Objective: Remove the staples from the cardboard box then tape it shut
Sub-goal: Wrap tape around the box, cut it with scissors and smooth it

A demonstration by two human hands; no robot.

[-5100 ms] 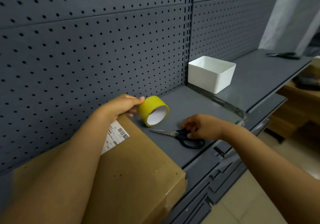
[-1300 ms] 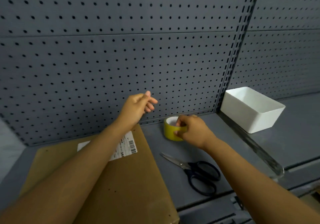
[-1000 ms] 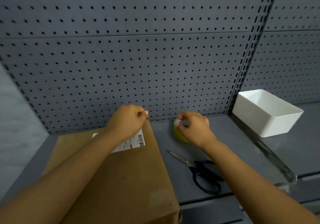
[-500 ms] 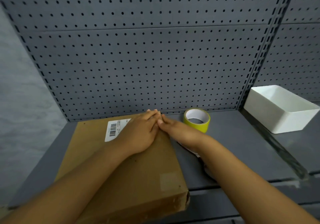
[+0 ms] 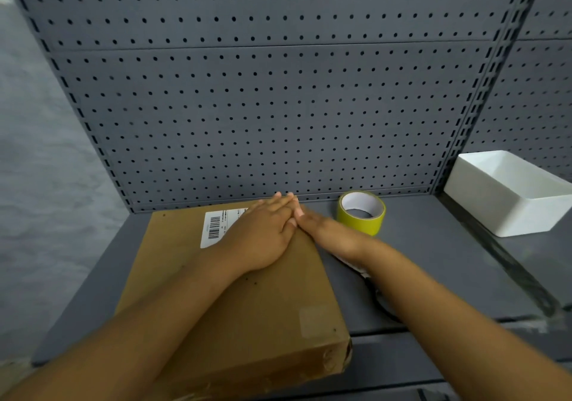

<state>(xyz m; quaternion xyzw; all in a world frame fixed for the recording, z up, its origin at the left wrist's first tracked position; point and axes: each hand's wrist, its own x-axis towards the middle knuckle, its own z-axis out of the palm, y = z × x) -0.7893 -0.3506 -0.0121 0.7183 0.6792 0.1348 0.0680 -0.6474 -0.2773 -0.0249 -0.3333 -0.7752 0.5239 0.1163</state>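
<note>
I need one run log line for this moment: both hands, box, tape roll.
left hand: flat on cardboard box | right hand: flat at box's right edge | tape roll: on shelf, untouched | white bin: right

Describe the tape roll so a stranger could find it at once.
On the grey metal shelf, below the grey pegboard back wall, between the brown cardboard box and the white plastic bin, lies the yellow tape roll. It is the only round, yellow thing there.

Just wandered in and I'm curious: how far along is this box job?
Done, apparently: the cardboard box lies closed. I can't make out any staples. In hand: the left hand and right hand press flat near its far right edge. Left: no yellow strip shows on the box. The tape roll and partly hidden scissors lie beside it.
</note>
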